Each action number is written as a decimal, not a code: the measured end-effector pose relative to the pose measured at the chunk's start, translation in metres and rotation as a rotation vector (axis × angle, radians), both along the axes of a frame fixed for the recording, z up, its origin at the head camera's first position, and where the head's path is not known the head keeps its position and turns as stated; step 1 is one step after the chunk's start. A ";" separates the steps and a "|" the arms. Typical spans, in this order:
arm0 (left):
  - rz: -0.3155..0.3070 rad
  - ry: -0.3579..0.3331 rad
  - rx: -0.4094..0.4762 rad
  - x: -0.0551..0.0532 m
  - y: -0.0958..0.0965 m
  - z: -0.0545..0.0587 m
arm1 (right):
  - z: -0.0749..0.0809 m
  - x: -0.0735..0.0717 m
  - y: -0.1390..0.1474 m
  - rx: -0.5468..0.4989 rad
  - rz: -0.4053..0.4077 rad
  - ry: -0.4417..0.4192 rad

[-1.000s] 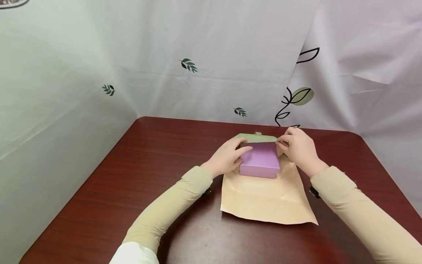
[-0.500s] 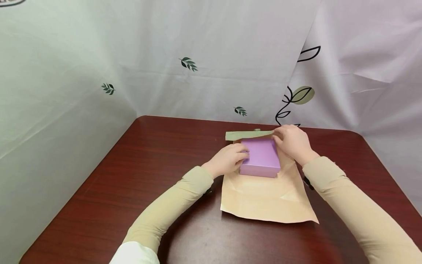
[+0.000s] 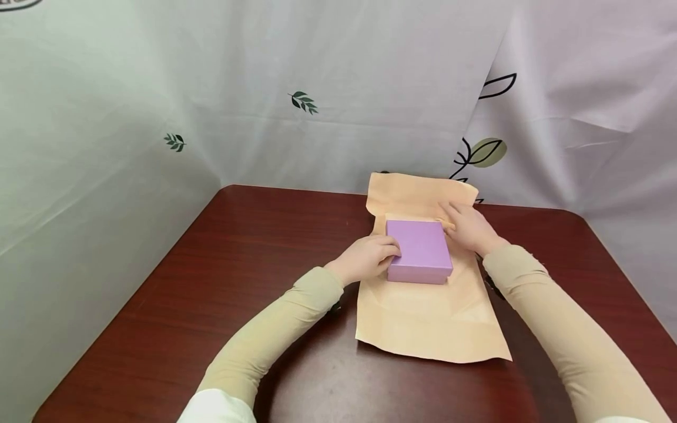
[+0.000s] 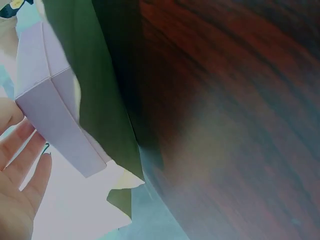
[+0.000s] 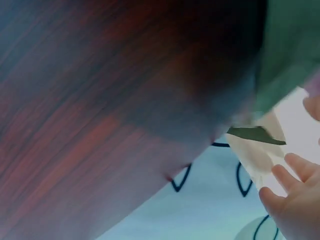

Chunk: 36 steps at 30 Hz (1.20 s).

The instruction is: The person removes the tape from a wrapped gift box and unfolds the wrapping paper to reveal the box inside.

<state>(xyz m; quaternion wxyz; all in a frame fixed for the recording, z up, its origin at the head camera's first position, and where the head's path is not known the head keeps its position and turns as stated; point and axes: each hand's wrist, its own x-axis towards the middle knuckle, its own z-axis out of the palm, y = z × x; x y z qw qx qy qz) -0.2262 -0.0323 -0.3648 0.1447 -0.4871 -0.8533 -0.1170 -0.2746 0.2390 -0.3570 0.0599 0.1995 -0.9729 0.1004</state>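
Observation:
A closed purple box sits on a long sheet of tan wrapping paper, whose underside shows green in the left wrist view. My left hand holds the box at its left edge, with fingers bent over the top. On the other side my right hand lies by the box's far right corner, fingers spread on the paper. The paper's far flap stands up behind the box, with its tan face toward me.
The sheet lies on a dark red wooden table, toward its far right side. White fabric with leaf prints hangs right behind the table's back edge and along the sides.
The far flap, earlier folded forward with its green side showing over the box, has swung back and up. My right hand has let go of it; my left fingers have drawn in onto the box edge.

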 end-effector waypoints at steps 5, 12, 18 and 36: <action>0.009 -0.017 -0.003 0.001 0.000 -0.001 | -0.011 -0.006 0.003 0.052 -0.020 -0.114; 0.014 -0.019 0.012 0.002 0.002 -0.004 | -0.020 -0.005 0.010 0.141 -0.038 -0.286; 0.010 -0.027 0.034 0.004 0.002 -0.004 | -0.024 0.000 0.013 0.132 -0.088 -0.423; 0.018 0.004 -0.018 0.002 0.002 -0.003 | -0.014 0.004 0.020 0.076 -0.086 -0.359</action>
